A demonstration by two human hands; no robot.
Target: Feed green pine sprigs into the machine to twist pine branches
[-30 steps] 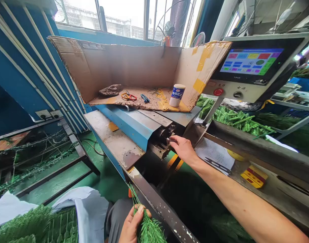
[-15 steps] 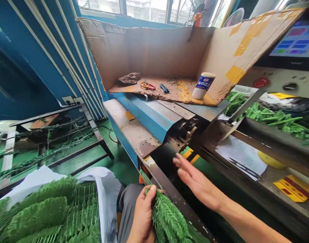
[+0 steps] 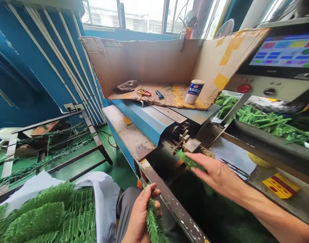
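My left hand (image 3: 141,211) is closed round artificial pine sprigs (image 3: 154,224), their thin stem ends pointing up past the thumb. In front of the blue machine (image 3: 149,126), my right hand (image 3: 217,173) grips another green sprig (image 3: 192,162) between thumb and fingers. The tip of that sprig is at the machine's metal jaw assembly (image 3: 184,143); whether it sits inside the jaws I cannot tell. Motion blurs the greenery below my right hand. At the lower left, a white-lined container (image 3: 106,189) is packed with flat green pine pieces (image 3: 38,216).
A cut-open cardboard box (image 3: 149,60) on the machine holds pliers (image 3: 143,92), a blue-handled tool (image 3: 159,94) and a can (image 3: 194,91). A control panel (image 3: 278,81) with a red button stands right, above a metal tray (image 3: 290,209). A dark metal rail (image 3: 174,212) runs beside my leg.
My right hand, open and bare before, now holds a green sprig up at the jaws. The bunch in my left hand looks thinner. A metal block now shows at the machine's front.
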